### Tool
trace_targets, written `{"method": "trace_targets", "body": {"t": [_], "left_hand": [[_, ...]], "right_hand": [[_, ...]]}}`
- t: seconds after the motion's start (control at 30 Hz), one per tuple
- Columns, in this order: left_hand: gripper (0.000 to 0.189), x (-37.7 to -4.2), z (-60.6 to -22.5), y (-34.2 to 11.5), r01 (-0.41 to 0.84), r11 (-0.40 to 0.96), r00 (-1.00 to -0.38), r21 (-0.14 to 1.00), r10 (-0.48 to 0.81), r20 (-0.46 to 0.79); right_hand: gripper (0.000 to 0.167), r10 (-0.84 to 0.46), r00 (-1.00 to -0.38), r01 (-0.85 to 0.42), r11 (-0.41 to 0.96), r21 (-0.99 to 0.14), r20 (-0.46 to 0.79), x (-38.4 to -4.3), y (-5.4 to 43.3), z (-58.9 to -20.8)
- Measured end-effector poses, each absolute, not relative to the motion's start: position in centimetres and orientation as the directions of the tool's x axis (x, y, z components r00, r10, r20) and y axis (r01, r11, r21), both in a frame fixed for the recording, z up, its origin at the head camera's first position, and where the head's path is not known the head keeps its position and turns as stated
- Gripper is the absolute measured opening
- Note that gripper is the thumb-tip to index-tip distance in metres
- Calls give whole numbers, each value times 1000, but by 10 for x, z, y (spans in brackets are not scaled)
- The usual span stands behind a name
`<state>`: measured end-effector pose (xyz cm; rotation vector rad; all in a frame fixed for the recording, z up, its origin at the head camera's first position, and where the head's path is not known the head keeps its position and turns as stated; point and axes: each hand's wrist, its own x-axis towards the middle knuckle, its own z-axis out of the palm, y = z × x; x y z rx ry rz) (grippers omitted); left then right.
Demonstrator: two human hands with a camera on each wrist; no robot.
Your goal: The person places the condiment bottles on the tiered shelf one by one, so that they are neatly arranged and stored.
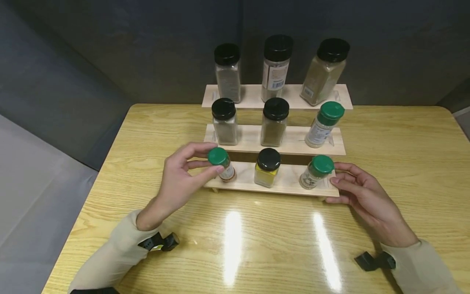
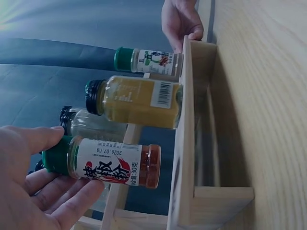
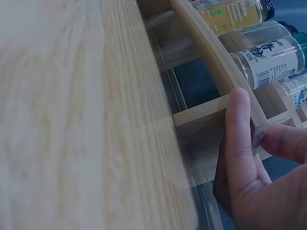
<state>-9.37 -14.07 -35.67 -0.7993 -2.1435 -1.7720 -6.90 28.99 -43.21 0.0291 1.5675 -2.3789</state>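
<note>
My left hand (image 1: 180, 173) pinches a small spice jar (image 2: 112, 162) by its green cap, thumb on one side and fingers on the other. Red powder shows inside, and in the left wrist view a small gap separates its base from the front step of the wooden spice rack (image 1: 286, 184). On the right, my right hand (image 1: 367, 196) grips the end of that front step, thumb above and fingers beneath. Between the hands, a black-capped jar of yellow powder (image 1: 267, 171) and a green-capped jar (image 1: 315, 172) stand on the same step.
The middle step bears two black-capped jars (image 1: 274, 126) and a green-capped jar (image 1: 324, 126). Three tall black-capped jars (image 1: 227, 77) stand on the top step, the right one tilted in view. A dark curtain (image 1: 165, 49) hangs behind the wooden table (image 1: 154, 134).
</note>
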Motion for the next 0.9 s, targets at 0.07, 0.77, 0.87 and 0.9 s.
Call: {"method": "trace_targets", "body": {"t": [0.07, 0.77, 0.87, 0.9], "left_hand": [[45, -93, -358, -139, 548, 111, -822, 829, 259, 508], [46, -96, -367, -134, 534, 197, -837, 822, 261, 481], [46, -96, -368, -134, 546, 223, -831, 807, 261, 491], [46, -96, -368, -134, 551, 230, -829, 802, 260, 495]], "right_hand": [[40, -231, -957, 250, -364, -897, -173, -69, 290, -432], [41, -243, -957, 246, -378, -893, -160, -69, 290, -433], [40, -239, -957, 250, -377, -892, -167, -69, 289, -432], [40, -238, -956, 252, -376, -892, -171, -69, 289, -432]]}}
